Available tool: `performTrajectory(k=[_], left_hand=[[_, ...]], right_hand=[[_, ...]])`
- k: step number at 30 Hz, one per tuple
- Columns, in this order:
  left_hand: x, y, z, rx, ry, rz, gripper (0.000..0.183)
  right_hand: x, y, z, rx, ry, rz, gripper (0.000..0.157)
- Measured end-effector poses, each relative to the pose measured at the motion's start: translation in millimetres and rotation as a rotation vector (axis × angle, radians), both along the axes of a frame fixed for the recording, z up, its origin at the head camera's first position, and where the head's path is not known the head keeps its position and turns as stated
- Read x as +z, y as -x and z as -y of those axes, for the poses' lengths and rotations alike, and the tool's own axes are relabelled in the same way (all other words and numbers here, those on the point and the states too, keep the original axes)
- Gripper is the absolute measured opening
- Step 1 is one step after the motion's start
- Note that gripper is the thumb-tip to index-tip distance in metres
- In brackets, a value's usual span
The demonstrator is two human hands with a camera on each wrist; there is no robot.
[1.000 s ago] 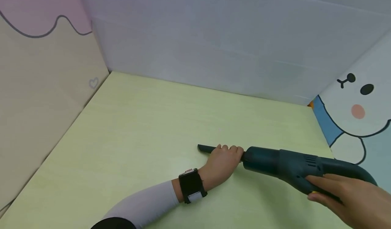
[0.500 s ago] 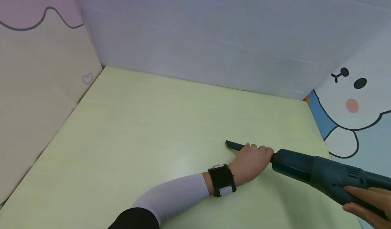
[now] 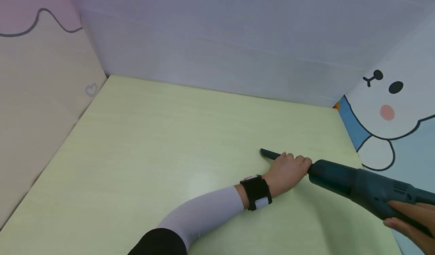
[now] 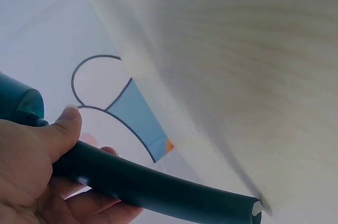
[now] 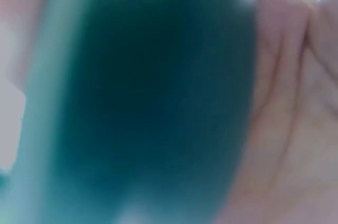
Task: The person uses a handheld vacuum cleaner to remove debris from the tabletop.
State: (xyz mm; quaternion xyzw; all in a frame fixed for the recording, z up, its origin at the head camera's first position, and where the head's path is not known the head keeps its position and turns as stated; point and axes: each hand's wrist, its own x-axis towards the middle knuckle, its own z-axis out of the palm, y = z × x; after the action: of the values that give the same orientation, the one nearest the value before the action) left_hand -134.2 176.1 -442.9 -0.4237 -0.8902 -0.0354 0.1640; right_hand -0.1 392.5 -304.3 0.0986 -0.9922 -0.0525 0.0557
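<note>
A dark green handheld vacuum cleaner (image 3: 367,187) slants across the right side of the head view. My left hand (image 3: 289,172) grips its narrow nozzle (image 3: 269,154), close to where that joins the body. In the left wrist view the thumb and fingers wrap the curved nozzle tube (image 4: 158,184), whose cut end points to the lower right. My right hand (image 3: 412,221) holds the vacuum's handle at the right edge of the head view, partly out of frame. The handle (image 5: 142,97) fills the right wrist view, blurred, against the palm (image 5: 285,102).
Beneath the vacuum lies a pale yellow-green tabletop (image 3: 163,134). A whitish wall panel (image 3: 217,39) stands along its far edge, and a beige and pink panel (image 3: 37,96) on the left. The right panel (image 3: 408,107) carries a cartoon face.
Both hands and the vacuum have moved to the right in the head view, the right hand now partly past the frame edge. The view itself has shifted slightly. Both grips stay the same.
</note>
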Motion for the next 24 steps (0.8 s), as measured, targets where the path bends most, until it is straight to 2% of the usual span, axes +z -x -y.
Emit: performTrajectory(k=[6, 12, 17, 24], left_hand=[[-6.1, 20.4, 19, 0.052, 0.002, -0.002, 0.022], [-12.5, 37.2, 36, 0.107, 0.006, -0.005, 0.023], [-15.6, 38.8, 42, 0.123, 0.013, 0.012, 0.023], [-16.7, 32.5, 47, 0.11, 0.029, 0.014, 0.025]], right_hand=[[4.5, 21.1, 36, -0.033, -0.076, 0.142, 0.039], [4.6, 39.4, 55, -0.067, -0.117, 0.244, 0.05], [1.5, 42.6, 57, -0.066, -0.152, 0.267, 0.048], [3.3, 37.0, 62, -0.038, -0.146, 0.256, 0.046]])
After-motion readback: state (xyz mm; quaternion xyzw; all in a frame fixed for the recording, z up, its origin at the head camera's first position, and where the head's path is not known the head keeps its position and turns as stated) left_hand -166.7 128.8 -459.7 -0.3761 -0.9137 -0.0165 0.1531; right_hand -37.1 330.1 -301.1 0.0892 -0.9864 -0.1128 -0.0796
